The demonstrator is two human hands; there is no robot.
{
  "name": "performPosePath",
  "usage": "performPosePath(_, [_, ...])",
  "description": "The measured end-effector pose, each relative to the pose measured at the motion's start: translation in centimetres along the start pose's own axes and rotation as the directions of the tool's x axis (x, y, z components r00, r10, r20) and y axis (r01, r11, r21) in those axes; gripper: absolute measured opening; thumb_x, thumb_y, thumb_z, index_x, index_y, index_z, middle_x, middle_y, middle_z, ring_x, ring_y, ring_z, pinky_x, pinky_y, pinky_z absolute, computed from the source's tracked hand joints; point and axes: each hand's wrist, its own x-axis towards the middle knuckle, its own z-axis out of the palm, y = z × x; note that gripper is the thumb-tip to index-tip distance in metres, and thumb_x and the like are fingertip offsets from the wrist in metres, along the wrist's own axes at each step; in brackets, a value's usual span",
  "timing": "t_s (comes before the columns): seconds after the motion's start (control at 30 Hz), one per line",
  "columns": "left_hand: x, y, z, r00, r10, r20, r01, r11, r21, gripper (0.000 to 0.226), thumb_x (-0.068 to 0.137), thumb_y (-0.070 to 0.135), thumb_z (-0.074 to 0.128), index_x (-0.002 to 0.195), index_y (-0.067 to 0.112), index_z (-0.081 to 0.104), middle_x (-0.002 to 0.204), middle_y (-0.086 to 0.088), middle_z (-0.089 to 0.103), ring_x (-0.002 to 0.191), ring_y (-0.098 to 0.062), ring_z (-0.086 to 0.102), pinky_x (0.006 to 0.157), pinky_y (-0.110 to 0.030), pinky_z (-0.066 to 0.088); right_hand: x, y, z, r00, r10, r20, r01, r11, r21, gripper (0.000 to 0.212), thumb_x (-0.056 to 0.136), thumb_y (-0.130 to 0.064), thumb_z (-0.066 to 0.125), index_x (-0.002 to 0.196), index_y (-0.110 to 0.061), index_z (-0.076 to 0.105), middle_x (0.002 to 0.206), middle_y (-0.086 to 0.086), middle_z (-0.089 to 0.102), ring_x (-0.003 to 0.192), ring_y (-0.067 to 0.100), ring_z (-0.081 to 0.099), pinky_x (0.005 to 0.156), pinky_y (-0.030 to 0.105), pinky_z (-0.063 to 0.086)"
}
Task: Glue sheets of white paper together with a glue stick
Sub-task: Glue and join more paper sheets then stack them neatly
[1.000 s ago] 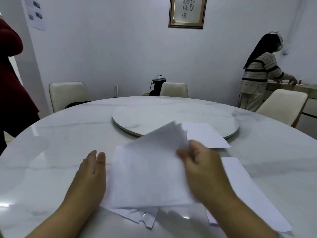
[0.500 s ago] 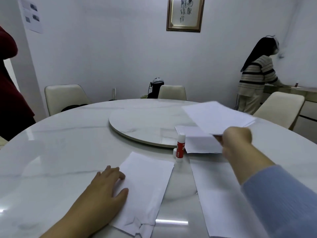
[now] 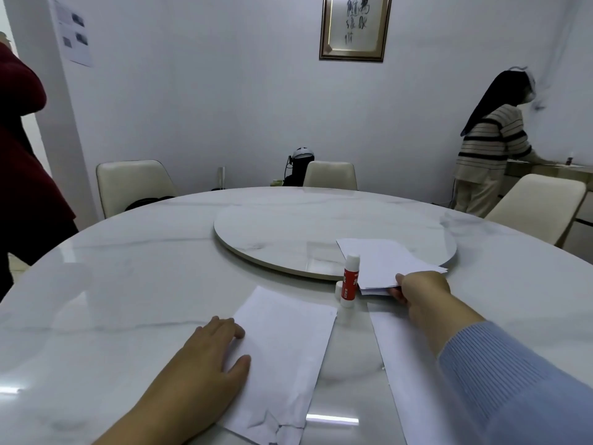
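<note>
A person's right hand [image 3: 420, 292] pinches the near edge of a small stack of white paper sheets [image 3: 385, 263] lying partly on a round marble turntable [image 3: 272, 239]. Just left of it, a red-and-white glue stick [image 3: 349, 281] stands upright. The left hand [image 3: 208, 358] presses flat, fingers together, on a crumpled white paper sheet [image 3: 285, 348] on the white marble table [image 3: 128, 268]

A dining room: a round marble tabletop [image 3: 128, 271] with a lazy Susan [image 3: 288, 232], cream chairs [image 3: 131, 184] around, framed calligraphy [image 3: 354, 25] at upper centre.
</note>
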Motion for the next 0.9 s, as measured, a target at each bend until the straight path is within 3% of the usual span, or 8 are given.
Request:
performPosePath(0.07, [-0.1, 0.0, 0.0, 1.0, 0.004, -0.003, -0.004, 1.0, 0.0, 0.024, 0.094, 0.038, 0.042, 0.118, 0.038, 0.04, 0.116, 0.029, 0.03, 0.121, 0.007, 0.028, 0.094, -0.012, 0.019, 0.0, -0.1, -0.1, 0.999, 0.034, 0.013, -0.034, 0.999, 0.017, 0.009, 0.087, -0.001, 0.059, 0.083, -0.003, 0.051, 0.083, 0.015, 0.058, 0.057, 0.021, 0.062, 0.055, 0.025, 0.052])
performPosePath(0.2, [-0.1, 0.3, -0.2, 1.0, -0.004, -0.011, 0.004, 1.0, 0.015, 0.025, 0.094, 0.038, 0.041, 0.119, 0.037, 0.04, 0.116, 0.028, 0.032, 0.125, 0.003, 0.032, 0.089, -0.011, 0.018, -1.0, -0.8, -0.8, 0.987, 0.053, -0.154, -0.068, 0.993, -0.092, 0.055, 0.081, -0.025, 0.073, 0.123, 0.002, 0.052, 0.12, 0.016, 0.059, 0.107, 0.034, 0.058, 0.087, 0.038, 0.048])
performPosePath(0.3, [0.1, 0.5, -0.1, 0.999, -0.03, 0.015, 0.029, 0.999, 0.039, 0.037, 0.095, 0.043, 0.039, 0.131, 0.039, 0.036, 0.142, 0.024, 0.032, 0.136, 0.002, 0.025, 0.102, -0.012, 0.018, -3.3, -1.5, -1.0, 0.951, -0.016, -0.307, -0.024, 0.992, -0.125, 0.057, 0.077, -0.017, 0.072, 0.126, -0.003, 0.048, 0.132, 0.019, 0.048, 0.107, 0.037, 0.056, 0.077, 0.037, 0.047])
performPosePath(0.47, [0.3, 0.3, 0.4, 0.979, -0.026, 0.202, -0.003, 0.99, 0.141, 0.102, 0.054, 0.091, 0.015, 0.144, 0.045, 0.021, 0.155, 0.025, 0.008, 0.143, 0.005, 0.002, 0.119, -0.027, 0.0, -6.5, -0.1, 2.2, 0.981, -0.187, 0.055, 0.187, 0.823, -0.537, 0.075, 0.064, -0.033, 0.081, 0.129, -0.014, 0.049, 0.134, 0.013, 0.03, 0.107, 0.029, 0.051, 0.089, 0.034, 0.047])
performPosePath(0.57, [0.4, 0.3, 0.1, 0.966, -0.056, 0.253, 0.014, 0.986, 0.165, 0.077, 0.077, 0.076, 0.033, 0.145, 0.045, 0.017, 0.156, 0.024, 0.004, 0.144, 0.004, -0.002, 0.12, -0.031, -0.003, -6.8, 1.2, 3.7, 0.972, -0.201, 0.12, 0.233, 0.772, -0.592, 0.069, 0.06, -0.048, 0.08, 0.119, -0.019, 0.057, 0.118, 0.006, 0.033, 0.109, 0.027, 0.054, 0.093, 0.037, 0.049])
performPosePath(0.73, [1.7, 0.6, -1.4, 0.884, -0.119, 0.451, 0.003, 0.968, 0.25, 0.065, 0.092, 0.05, 0.043, 0.147, 0.043, 0.01, 0.158, 0.018, -0.005, 0.145, -0.006, -0.013, 0.118, -0.044, -0.013, -6.8, 1.6, 4.2, 0.928, -0.36, 0.099, 0.34, 0.707, -0.62, 0.039, 0.076, -0.041, 0.071, 0.105, -0.016, 0.068, 0.102, 0.003, 0.031, 0.106, 0.03, 0.054, 0.093, 0.037, 0.047])
performPosePath(0.83, [3.5, 0.2, -3.5, 0.808, -0.162, 0.566, -0.05, 0.939, 0.34, 0.061, 0.094, 0.036, 0.046, 0.145, 0.048, 0.014, 0.158, 0.014, -0.011, 0.146, -0.016, -0.016, 0.116, -0.049, -0.009, -8.0, 0.4, 3.7, 0.839, -0.498, 0.219, 0.525, 0.633, -0.569, 0.023, 0.091, -0.03, 0.054, 0.1, -0.01, 0.06, 0.1, 0.006, 0.044, 0.094, 0.027, 0.052, 0.071, 0.031, 0.042])
performPosePath(0.9, [4.7, 1.1, -3.6, 0.857, -0.132, 0.499, 0.024, 0.976, 0.217, 0.054, 0.096, 0.034, 0.045, 0.144, 0.044, 0.023, 0.16, 0.012, -0.002, 0.147, -0.014, -0.007, 0.118, -0.042, -0.001, -8.7, -0.5, 3.2, 0.809, -0.462, 0.364, 0.588, 0.636, -0.499, 0.012, 0.097, -0.022, 0.043, 0.1, -0.012, 0.049, 0.102, 0.008, 0.054, 0.081, 0.02, 0.049, 0.058, 0.025, 0.033])
